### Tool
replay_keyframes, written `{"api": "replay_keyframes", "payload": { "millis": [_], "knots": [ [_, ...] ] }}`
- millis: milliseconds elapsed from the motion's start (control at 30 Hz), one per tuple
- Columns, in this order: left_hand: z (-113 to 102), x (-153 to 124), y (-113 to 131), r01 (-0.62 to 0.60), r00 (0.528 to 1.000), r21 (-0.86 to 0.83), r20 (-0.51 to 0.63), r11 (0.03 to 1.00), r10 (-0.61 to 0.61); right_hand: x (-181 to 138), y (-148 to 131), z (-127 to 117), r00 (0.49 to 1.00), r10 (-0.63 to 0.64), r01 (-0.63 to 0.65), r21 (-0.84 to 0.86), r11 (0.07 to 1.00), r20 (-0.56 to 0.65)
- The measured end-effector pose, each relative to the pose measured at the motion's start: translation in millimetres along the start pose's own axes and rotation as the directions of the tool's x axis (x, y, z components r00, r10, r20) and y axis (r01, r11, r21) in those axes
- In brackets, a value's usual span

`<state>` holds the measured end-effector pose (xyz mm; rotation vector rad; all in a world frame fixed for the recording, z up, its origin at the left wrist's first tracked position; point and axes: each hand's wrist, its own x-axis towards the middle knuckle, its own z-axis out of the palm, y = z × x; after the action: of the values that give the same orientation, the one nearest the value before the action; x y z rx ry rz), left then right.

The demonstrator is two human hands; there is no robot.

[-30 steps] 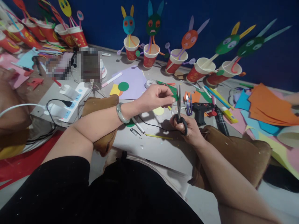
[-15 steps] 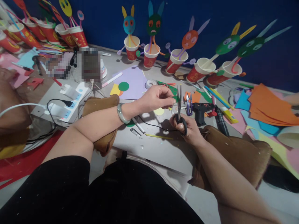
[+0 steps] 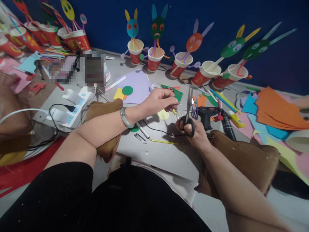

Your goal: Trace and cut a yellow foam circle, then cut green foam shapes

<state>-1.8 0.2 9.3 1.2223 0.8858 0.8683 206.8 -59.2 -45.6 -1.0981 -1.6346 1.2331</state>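
Observation:
My right hand [image 3: 199,135] grips a pair of scissors [image 3: 189,106] by the black handles. The blades point up and away from me and look nearly together. Left of the blades, my left hand [image 3: 166,100] hovers with thumb and fingers curled into a pinch; whatever it holds, if anything, is hidden. Behind its fingertips lies a piece of green paper [image 3: 178,94]. Under that hand, a pale yellow disc [image 3: 163,114] partly shows. Purple-handled thread snips [image 3: 194,111] and a black glue gun [image 3: 208,116] lie to the right of the scissors.
Red paper cups [image 3: 155,62] with paper figures line the blue wall. A purple sheet [image 3: 138,84], a white power strip [image 3: 77,104], a yellow stick [image 3: 164,141] and orange sheets [image 3: 277,111] lie around. Brown cushions [image 3: 241,161] flank me. Another person's arm [image 3: 14,106] is at left.
My left fingers have drawn back left from the blades, and the small green piece in them no longer shows. The scissor blades have swung slightly right. The view has shifted a little.

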Motion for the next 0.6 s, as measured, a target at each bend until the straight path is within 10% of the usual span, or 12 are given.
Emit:
{"api": "replay_keyframes", "payload": {
  "millis": [300, 600],
  "knots": [
    [3, 2, 10, 0.217, 0.975, -0.115, -0.022, 0.969, -0.221, 0, -2, 2, 1.0, 0.012, -0.013, 0.077, 0.997, 0.014],
    [-1, 3, -1, 0.117, 0.992, -0.046, 0.047, 0.992, -0.115, -2, 2, -2, 1.0, 0.018, -0.019, 0.033, 0.999, 0.025]
  ]
}}
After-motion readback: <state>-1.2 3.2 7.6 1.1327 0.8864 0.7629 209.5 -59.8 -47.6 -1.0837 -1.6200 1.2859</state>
